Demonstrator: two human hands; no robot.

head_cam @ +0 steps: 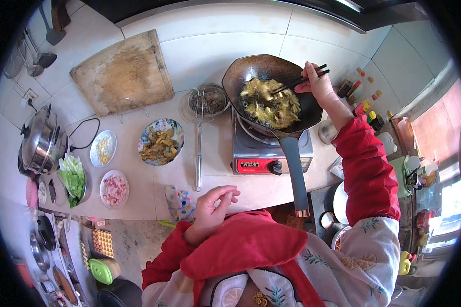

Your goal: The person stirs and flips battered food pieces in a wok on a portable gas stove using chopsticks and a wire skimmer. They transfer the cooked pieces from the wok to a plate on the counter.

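My right hand (319,85) grips dark chopsticks (291,85) over the wok (309,109). Their tips touch battered, yellowish pieces of food (280,115) in bubbling oil. The wok sits on a portable gas stove (249,151) with a black knob (274,167), its long grey handle (294,172) pointing toward me. Near the counter's front edge, my left hand (214,209) hangs in front of my red apron, empty, with loosely bent fingers. Beside the wok, on the left, a wire strainer (198,153) rests over a bowl. Browned fried pieces (159,145) fill a patterned bowl (143,139).
Farther left stand plates of chopped garlic (103,147), cut raw meat (114,190) and leafy greens (72,176), plus a steel pot (42,142). A wooden cutting board (123,73) leans on the tiled wall. Bottles (363,105) line the right side. A spotted cloth (179,203) lies at the front edge.
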